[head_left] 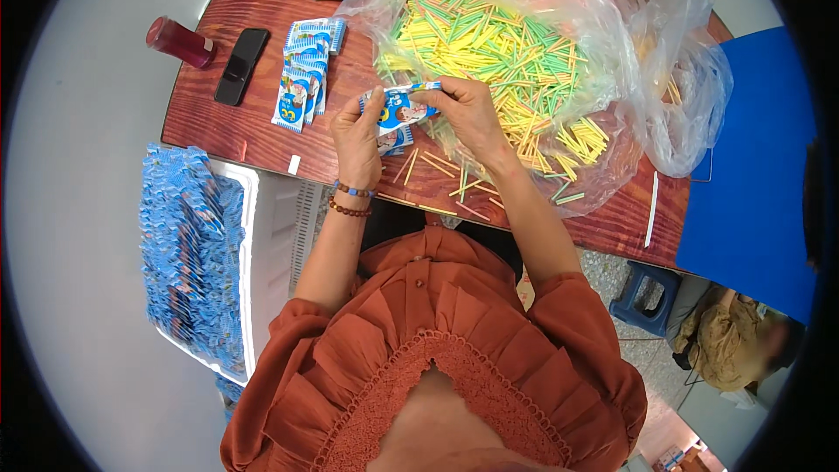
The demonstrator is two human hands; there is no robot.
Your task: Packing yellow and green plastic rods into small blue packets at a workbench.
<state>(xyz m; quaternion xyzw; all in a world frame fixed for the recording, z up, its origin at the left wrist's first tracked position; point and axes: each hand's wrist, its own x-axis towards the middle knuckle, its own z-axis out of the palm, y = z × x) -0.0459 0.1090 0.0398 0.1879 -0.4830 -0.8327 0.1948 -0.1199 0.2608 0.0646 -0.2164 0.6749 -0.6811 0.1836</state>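
Between my two hands is a small blue and white packet (pixel 404 111), held up over the near edge of the table. My left hand (pixel 357 142) pinches its left end, thumb on top. At its upper right end, my right hand (pixel 472 119) grips with thumb and fingers. Just below, another blue packet (pixel 396 140) shows partly, the rest hidden by the held one. Right beside my right hand, a clear plastic bag (pixel 603 79) lies spread open, heaped with thin yellow and green sticks (pixel 489 44). Several loose sticks (pixel 454 177) lie scattered near my wrists.
Left of my hands are a stack of blue packets (pixel 302 79), a black phone (pixel 241 66) and a red-filled jar (pixel 181 42). A white foam box (pixel 250 271) full of blue packets stands beside the table. At right are a blue panel (pixel 752 166), a stool (pixel 645 299) and a person (pixel 730 341).
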